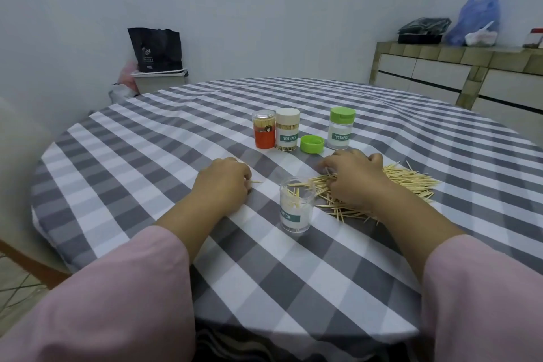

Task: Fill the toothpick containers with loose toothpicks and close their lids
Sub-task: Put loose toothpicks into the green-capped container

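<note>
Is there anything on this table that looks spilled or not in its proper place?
Yes. A heap of loose toothpicks lies scattered on the checked tablecloth, partly under the right hand. A green lid lies off its container, and the open container in front holds only a few picks.

A single wide-angle view from the person's head looks forward and down, close over the round surface [147,161], with the far wall [264,9] beyond.
</note>
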